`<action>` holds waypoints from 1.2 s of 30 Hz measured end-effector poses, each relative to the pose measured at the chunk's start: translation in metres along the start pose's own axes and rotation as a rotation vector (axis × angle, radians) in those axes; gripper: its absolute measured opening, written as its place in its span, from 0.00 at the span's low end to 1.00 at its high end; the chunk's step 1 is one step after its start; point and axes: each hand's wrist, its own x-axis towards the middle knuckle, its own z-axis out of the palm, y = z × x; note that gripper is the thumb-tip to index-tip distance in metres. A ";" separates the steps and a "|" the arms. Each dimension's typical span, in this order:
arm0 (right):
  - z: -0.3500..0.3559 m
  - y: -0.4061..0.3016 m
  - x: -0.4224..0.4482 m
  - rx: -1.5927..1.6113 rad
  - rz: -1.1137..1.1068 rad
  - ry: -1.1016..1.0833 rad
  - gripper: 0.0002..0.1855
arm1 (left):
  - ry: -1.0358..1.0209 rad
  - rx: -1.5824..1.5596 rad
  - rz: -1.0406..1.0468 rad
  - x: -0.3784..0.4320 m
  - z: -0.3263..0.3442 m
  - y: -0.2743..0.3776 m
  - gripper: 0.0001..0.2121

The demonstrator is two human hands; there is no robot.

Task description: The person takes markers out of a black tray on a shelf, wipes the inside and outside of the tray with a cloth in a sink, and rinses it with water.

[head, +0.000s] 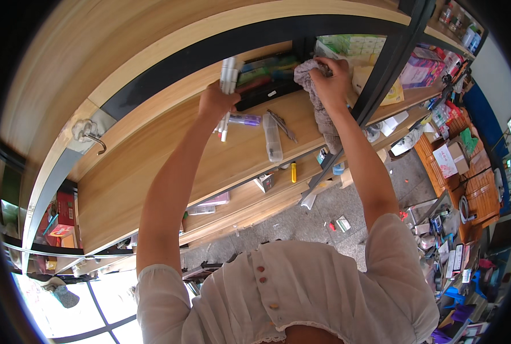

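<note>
My left hand (217,102) grips a bundle of white marker pens (229,75) above a wooden shelf (152,159). In my right hand (332,84) a grey-brown plush cloth (317,92) hangs down past the shelf's right part. Between the hands sits a black tray (255,98) holding colourful items that are blurred. A purple-and-clear pen-like item (245,119) lies just right of the pens. Farther right rest a clear plastic case (272,138) and a dark metal tool (282,124), perhaps a drawing compass.
A black post (393,56) stands right of my right hand. Green packs (356,44) are stacked behind it. A metal hook (93,135) sticks out at the left. On the lower shelf lies a yellow-handled tool (293,172). Assorted clutter (449,258) covers the right side.
</note>
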 end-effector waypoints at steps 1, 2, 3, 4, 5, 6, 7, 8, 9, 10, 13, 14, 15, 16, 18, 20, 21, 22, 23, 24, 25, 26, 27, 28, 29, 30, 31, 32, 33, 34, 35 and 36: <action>-0.004 -0.005 0.001 0.002 -0.020 0.054 0.12 | -0.051 0.043 0.019 -0.005 0.004 0.011 0.13; -0.006 -0.010 0.002 -0.014 -0.097 0.020 0.12 | -0.098 0.121 0.008 -0.008 0.008 0.024 0.16; -0.003 -0.020 0.002 -0.022 -0.175 -0.014 0.12 | -0.092 0.211 0.034 -0.008 0.009 0.025 0.17; 0.007 -0.029 -0.003 -0.098 -0.241 -0.059 0.12 | -0.086 0.303 0.059 -0.004 0.012 0.023 0.17; 0.016 -0.039 -0.012 -0.157 -0.286 -0.196 0.12 | -0.082 0.395 0.085 -0.002 0.016 0.020 0.18; 0.028 -0.046 -0.026 -0.135 -0.344 -0.284 0.14 | -0.091 0.418 0.103 -0.001 0.018 0.013 0.18; 0.038 -0.034 -0.038 -0.079 -0.348 -0.414 0.18 | -0.078 0.450 0.088 0.001 0.025 0.019 0.18; 0.044 -0.032 -0.042 -0.111 -0.371 -0.418 0.19 | -0.058 0.487 0.059 0.001 0.026 0.019 0.18; 0.045 -0.031 -0.044 -0.140 -0.397 -0.424 0.20 | -0.034 0.523 0.027 0.001 0.025 0.018 0.17; 0.044 -0.027 -0.041 -0.146 -0.377 -0.433 0.20 | -0.056 0.490 0.018 0.002 0.023 0.015 0.17; 0.039 -0.005 -0.026 -0.233 -0.302 -0.418 0.20 | -0.070 0.499 0.027 0.008 0.019 0.011 0.17; 0.036 0.004 -0.021 -0.315 -0.271 -0.377 0.20 | -0.047 0.490 0.025 0.006 0.021 0.011 0.17; 0.034 0.016 -0.016 -0.397 -0.241 -0.337 0.20 | -0.035 0.501 0.026 0.004 0.022 0.015 0.16; 0.029 0.028 -0.011 -0.434 -0.197 -0.281 0.19 | -0.026 0.511 0.028 0.003 0.026 0.020 0.16; 0.021 0.048 -0.003 -0.383 -0.092 -0.133 0.17 | -0.014 0.541 0.035 0.001 0.030 0.027 0.16; 0.019 0.054 0.001 -0.206 0.028 0.045 0.16 | -0.027 0.549 0.020 0.001 0.028 0.029 0.17; 0.021 0.047 -0.001 -0.098 0.060 0.093 0.16 | -0.033 0.550 0.007 0.000 0.025 0.028 0.18; 0.021 0.041 -0.001 0.009 0.093 0.141 0.16 | -0.050 0.566 0.044 0.000 0.019 0.025 0.19; 0.022 0.035 -0.001 0.117 0.127 0.187 0.16 | -0.026 0.508 0.072 -0.002 0.012 0.021 0.19; 0.012 0.035 0.005 0.214 0.128 0.202 0.18 | -0.011 0.447 0.115 -0.008 0.005 0.030 0.19; 0.009 0.019 0.008 0.314 0.162 0.171 0.17 | 0.018 0.396 0.137 -0.014 -0.008 0.027 0.19; 0.003 0.002 0.009 0.414 0.197 0.139 0.17 | 0.116 0.381 0.237 -0.018 -0.018 0.013 0.19; -0.009 -0.013 0.012 0.505 0.225 0.115 0.17 | 0.076 0.388 0.221 -0.024 -0.030 0.013 0.19; -0.018 -0.017 0.016 0.558 0.215 0.079 0.16 | 0.033 0.393 0.208 -0.030 -0.042 0.017 0.19; -0.024 -0.022 0.018 0.612 0.205 0.042 0.15 | -0.009 0.398 0.192 -0.034 -0.053 0.017 0.19; -0.032 -0.035 0.020 0.667 0.270 0.052 0.13 | -0.098 0.376 0.132 -0.036 -0.064 0.012 0.19; -0.033 -0.043 0.024 0.683 0.319 0.069 0.13 | -0.071 0.452 0.124 -0.040 -0.075 0.003 0.18; -0.033 -0.049 0.030 0.738 0.350 0.103 0.13 | -0.045 0.528 0.116 -0.043 -0.084 -0.006 0.17; -0.034 -0.053 0.035 0.785 0.379 0.141 0.14 | -0.026 0.600 0.113 -0.045 -0.090 -0.016 0.17; -0.031 -0.056 0.036 0.746 0.308 0.192 0.13 | 0.002 0.691 0.115 -0.045 -0.096 -0.030 0.16; -0.027 -0.057 0.037 0.705 0.236 0.244 0.13 | 0.011 0.726 0.053 -0.046 -0.101 -0.044 0.16; -0.024 -0.059 0.038 0.664 0.159 0.300 0.13 | 0.022 0.761 -0.005 -0.047 -0.106 -0.050 0.16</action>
